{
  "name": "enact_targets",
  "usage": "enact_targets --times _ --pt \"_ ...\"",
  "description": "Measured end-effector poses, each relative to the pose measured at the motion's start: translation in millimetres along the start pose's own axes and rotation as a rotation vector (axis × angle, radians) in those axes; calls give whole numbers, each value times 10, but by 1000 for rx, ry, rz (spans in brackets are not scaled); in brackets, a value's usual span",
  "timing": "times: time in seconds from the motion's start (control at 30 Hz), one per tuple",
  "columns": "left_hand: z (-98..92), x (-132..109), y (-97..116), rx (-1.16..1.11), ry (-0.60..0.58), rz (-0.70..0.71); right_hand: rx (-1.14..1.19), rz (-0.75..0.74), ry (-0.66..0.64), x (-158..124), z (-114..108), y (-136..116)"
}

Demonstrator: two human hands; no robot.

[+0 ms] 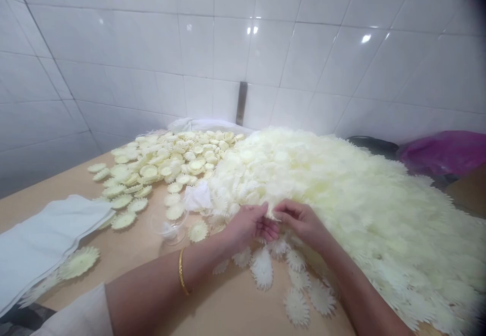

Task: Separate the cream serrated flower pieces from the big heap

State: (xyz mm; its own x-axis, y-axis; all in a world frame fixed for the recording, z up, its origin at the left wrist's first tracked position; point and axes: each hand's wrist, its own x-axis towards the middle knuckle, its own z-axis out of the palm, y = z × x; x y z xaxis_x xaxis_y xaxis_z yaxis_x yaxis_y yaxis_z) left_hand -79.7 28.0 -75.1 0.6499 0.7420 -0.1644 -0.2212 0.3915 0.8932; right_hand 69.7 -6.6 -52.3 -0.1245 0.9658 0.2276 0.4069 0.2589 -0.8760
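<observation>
My left hand point(255, 223), with a gold bangle point(182, 273) at the wrist, has its thumb and fingers closed at the front of a big heap of thin pale-yellow flower-shaped pieces point(322, 184). Facing it, my right hand point(301, 219) pinches with thumb and forefinger. Between the two sets of fingertips is a small pale flower-shaped piece point(272, 213), mostly hidden by the fingers. Below my hands, several loose scalloped pieces point(261, 268) lie flat on the brown tabletop point(224, 310).
Stacked flower-shaped discs point(148, 171) spread over the back left. Nearer are a clear round dish point(167, 229) with something white inside and a crumpled white tissue point(198, 196). White cloth point(49, 240) covers the left edge. A purple bag point(444, 151) sits behind the heap, against the tiled wall point(152, 37).
</observation>
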Motion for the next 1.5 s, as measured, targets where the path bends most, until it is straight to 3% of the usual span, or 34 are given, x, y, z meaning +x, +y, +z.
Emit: enact_targets --times 0.23,0.53,0.73,0.8,0.97,1.1,1.27,1.37,1.5 --pt "19 -9 -18 90 15 46 -41 -17 -21 -20 21 25" --pt "47 -74 14 95 -50 125 14 -75 -31 -38 6 -70" --pt "20 -49 -11 62 -64 145 -50 -47 39 -28 41 -43" --pt "19 -38 -10 52 -42 145 -80 -26 132 -20 75 -15" --pt "61 -48 12 35 -1 167 -340 -19 530 -16 172 -4" --pt "83 -75 31 40 -11 183 -432 -44 630 -8 175 -16" --pt "70 -92 26 39 -27 168 -453 94 817 19 -61 83" --pt "65 -77 13 7 24 150 -483 50 772 23 -137 140" --pt "49 -35 -9 -32 88 151 -436 -73 639 13 -48 100"
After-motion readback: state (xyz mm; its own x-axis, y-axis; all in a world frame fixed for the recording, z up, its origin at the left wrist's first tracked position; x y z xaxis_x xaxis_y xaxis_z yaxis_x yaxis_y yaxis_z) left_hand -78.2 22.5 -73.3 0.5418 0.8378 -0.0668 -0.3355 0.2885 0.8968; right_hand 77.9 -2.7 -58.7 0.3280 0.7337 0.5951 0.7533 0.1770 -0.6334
